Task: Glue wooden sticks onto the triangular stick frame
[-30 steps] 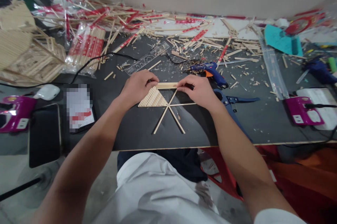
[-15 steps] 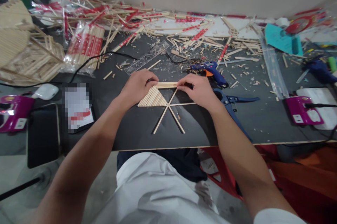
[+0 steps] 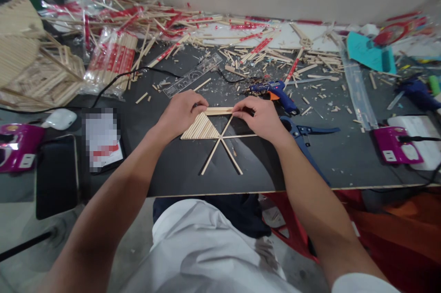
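A flat frame of wooden sticks [image 3: 221, 137] lies before me, its spokes meeting at one centre. One wedge on the left is filled with a row of sticks [image 3: 201, 129]. Across the far side run a few parallel sticks [image 3: 218, 111]. My left hand [image 3: 182, 111] is closed on their left end, thumb and fingers pinched beside the filled wedge. My right hand [image 3: 259, 117] pinches their right end, near the tip of a spoke. The fingers partly hide both stick ends.
Right of the frame lie a blue glue gun [image 3: 275, 92] and a blue-handled cutter [image 3: 303, 134]. Packed chopsticks [image 3: 112, 61], a clear ruler [image 3: 195, 75] and cut scraps lie at the back. Phones [image 3: 56, 178] and a pink power socket [image 3: 396, 145] sit at the sides.
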A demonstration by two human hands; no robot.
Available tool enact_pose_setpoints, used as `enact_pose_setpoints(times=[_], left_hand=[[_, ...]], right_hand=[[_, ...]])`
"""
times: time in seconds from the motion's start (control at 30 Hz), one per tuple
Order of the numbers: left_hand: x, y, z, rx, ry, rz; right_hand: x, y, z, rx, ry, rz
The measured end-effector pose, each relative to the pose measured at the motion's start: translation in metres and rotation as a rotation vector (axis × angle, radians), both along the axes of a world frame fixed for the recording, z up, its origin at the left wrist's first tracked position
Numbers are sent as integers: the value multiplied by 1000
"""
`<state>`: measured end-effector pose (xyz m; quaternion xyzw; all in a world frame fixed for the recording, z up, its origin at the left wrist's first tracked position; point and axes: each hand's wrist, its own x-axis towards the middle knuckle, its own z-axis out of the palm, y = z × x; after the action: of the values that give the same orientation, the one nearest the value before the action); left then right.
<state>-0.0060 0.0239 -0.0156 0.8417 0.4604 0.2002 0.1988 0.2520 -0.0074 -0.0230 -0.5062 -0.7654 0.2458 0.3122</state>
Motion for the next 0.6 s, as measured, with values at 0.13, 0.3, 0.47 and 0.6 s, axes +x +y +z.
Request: enact_pose_setpoints(times=[0.13,0.3,0.47,0.6], left_hand=[[0,0,-1,-4,-1,4],[0,0,-1,-13,-21,20],[2,-2,0,-75,-80,74],[4,-3,1,-105,-86,130]], right_hand=[[0,0,-1,5,3,1],[-1,1,-2,4,-19,4],[-2,0,-2,29,-45,2],[-3,-1,-2,14,-40,-22]])
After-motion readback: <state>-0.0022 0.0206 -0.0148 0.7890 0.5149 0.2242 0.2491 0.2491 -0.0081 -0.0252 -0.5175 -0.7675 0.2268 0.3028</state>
